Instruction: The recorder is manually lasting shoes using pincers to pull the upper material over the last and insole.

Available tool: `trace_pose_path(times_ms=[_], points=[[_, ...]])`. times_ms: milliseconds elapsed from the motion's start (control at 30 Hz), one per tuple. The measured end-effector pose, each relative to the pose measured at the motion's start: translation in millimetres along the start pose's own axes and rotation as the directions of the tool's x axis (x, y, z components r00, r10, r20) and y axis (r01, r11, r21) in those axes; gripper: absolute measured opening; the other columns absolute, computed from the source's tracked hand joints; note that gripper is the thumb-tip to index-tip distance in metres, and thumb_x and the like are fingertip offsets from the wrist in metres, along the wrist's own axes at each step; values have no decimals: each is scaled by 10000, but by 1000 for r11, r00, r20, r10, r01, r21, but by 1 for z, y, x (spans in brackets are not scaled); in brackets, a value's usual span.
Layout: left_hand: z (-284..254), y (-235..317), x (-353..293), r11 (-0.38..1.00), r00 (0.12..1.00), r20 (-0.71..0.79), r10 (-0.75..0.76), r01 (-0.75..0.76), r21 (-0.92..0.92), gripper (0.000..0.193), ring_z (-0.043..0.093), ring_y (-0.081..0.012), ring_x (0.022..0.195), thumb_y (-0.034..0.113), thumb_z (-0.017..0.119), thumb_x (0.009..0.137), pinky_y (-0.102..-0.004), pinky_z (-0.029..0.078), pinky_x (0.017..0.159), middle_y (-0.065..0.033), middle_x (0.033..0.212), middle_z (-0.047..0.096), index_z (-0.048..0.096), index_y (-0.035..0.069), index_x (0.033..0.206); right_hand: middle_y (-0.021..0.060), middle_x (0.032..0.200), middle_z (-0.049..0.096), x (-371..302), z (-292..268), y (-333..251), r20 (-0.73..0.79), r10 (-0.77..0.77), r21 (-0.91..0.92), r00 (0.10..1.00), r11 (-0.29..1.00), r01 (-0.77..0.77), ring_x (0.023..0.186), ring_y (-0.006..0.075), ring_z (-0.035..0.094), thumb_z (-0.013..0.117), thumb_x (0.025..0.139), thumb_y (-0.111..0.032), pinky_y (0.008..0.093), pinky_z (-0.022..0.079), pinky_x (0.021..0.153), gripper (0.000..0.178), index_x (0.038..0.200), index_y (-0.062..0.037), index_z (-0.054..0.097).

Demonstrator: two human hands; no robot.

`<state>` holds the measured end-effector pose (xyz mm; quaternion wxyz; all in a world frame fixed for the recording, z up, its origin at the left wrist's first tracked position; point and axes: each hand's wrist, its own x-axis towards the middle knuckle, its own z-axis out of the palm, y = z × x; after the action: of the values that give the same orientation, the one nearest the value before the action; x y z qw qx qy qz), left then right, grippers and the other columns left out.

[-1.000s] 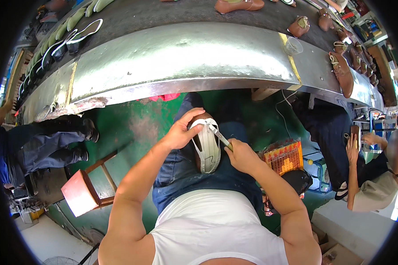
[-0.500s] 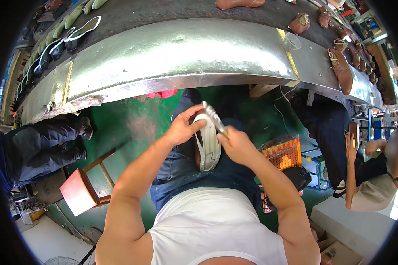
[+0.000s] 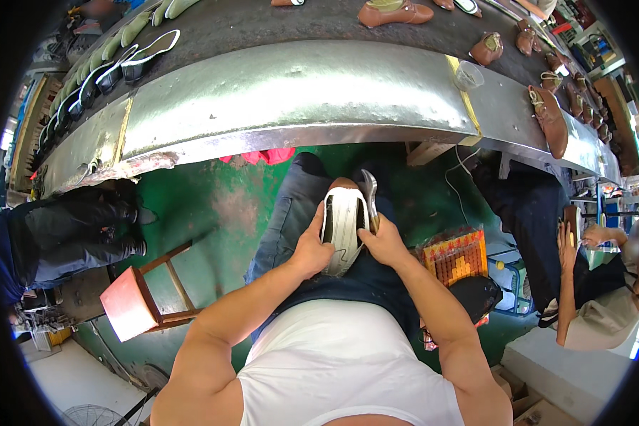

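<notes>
A brown shoe with a white sole [image 3: 343, 226] lies sole up on my lap, its brown tip showing at the far end. My left hand [image 3: 312, 247] grips the near left side of the shoe, fingers along its edge. On the other side, my right hand [image 3: 385, 243] is closed round the handle of a metal-headed hammer [image 3: 369, 189], its head upright beside the shoe's right edge. The right thumb rests against the sole's right edge. Dark gaps show between the white sole and the shoe's sides. The fingers under the shoe are hidden.
A metal-edged workbench [image 3: 284, 85] curves across the front, with brown shoes [image 3: 397, 14] and a clear cup [image 3: 468, 75] on it. Left stands a wooden stool [image 3: 129, 305]; right, a beaded seat mat [image 3: 456, 257]. A co-worker [image 3: 596, 305] sits far right; another person's legs [image 3: 78, 234] show left.
My left hand has slid from the shoe's far end to its near left side. The hammer has swung from across the sole to beside its right edge.
</notes>
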<state>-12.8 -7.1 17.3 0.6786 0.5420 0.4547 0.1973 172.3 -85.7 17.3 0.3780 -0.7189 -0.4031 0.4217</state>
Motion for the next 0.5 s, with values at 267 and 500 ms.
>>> trace_pose_path(times_ms=[267,500], points=[[-17,1,7,968,876,457,-155,227,-106,953,443,-229,1344,-61,610,743,-319,344,1113,-138,1457,455,158,67,1573,119,740,654,-4,-52,-6,107,95,10,990,995,-97,626,171,643,657,882,-151,329,505,561,219,956,27,553],[-10,-37,1,942,952,306,-20,-85,324,1048,363,-319,1415,186,774,774,-328,285,1156,-267,1529,328,95,-52,1537,227,841,680,-56,-76,-45,392,46,-615,919,756,224,832,432,658,595,901,-233,502,516,775,258,1013,0,597]])
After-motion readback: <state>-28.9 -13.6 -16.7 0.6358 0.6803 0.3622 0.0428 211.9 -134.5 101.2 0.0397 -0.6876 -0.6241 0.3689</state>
